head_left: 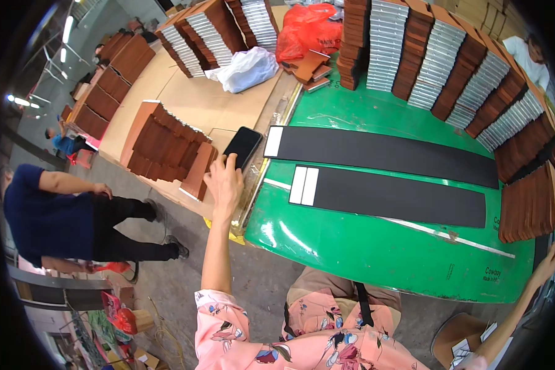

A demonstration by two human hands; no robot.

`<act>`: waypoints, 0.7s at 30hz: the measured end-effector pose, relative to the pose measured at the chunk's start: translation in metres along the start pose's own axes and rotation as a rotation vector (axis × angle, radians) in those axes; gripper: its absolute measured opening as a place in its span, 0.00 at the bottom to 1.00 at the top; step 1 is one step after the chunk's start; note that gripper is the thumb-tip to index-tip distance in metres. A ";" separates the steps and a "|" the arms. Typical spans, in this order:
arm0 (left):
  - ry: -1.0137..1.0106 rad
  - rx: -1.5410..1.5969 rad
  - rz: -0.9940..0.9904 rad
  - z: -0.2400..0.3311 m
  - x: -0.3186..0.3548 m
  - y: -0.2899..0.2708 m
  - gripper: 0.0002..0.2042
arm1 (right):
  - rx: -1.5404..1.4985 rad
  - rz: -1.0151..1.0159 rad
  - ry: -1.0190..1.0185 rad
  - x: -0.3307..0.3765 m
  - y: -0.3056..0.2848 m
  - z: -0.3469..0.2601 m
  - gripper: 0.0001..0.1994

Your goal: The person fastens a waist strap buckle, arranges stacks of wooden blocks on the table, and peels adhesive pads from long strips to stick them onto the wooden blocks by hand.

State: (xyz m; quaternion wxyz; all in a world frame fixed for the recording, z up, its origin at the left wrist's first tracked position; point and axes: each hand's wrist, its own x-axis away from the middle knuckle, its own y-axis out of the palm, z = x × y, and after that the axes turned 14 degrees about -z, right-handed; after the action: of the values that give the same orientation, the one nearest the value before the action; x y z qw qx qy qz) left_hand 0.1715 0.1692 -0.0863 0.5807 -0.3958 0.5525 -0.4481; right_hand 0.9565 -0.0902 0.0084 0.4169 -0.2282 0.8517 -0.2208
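Phone (242,147) lies dark, centre-left of frame, on the cardboard sheet (185,102) | your left hand (224,183) touches its near end, fingers loose, gripping nothing | your right hand (552,256) sits far right, state unclear | black strips (388,172) right on the green table (376,246).

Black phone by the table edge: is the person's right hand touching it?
No. The left hand touches the black phone; the right hand is far off at the frame's right edge.

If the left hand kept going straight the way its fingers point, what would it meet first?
The left hand points up and slightly right in the picture, its fingertips already at the near edge of the black phone on the brown board. The phone would likely come first, though contact is hard to judge.
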 end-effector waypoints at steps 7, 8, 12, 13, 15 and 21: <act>-0.329 -0.295 -0.167 -0.085 0.006 0.011 0.26 | 0.148 -0.496 -0.302 0.114 0.065 -0.142 0.10; -0.349 -0.246 -0.263 -0.091 0.005 0.010 0.26 | 0.066 -0.591 -0.308 0.120 0.071 -0.151 0.08; -0.240 -0.170 -0.185 -0.112 -0.003 0.012 0.28 | -0.140 -0.735 -0.308 0.134 0.097 -0.188 0.08; -0.280 -0.149 -0.190 -0.110 -0.005 0.007 0.29 | -0.143 -0.732 -0.308 0.136 0.102 -0.195 0.08; -0.318 -0.128 -0.190 -0.097 -0.004 -0.007 0.30 | -0.236 -0.768 -0.363 0.141 0.113 -0.207 0.09; 0.093 -0.007 0.228 0.014 0.044 -0.040 0.28 | -0.288 -0.752 -0.514 0.179 0.135 -0.252 0.11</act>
State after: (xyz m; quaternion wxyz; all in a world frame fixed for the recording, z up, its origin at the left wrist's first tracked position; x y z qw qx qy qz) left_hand 0.1818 0.1154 -0.0599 0.6003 -0.3113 0.6218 -0.3950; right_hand 0.6260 -0.0380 -0.0373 0.4692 -0.6233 0.6013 -0.1727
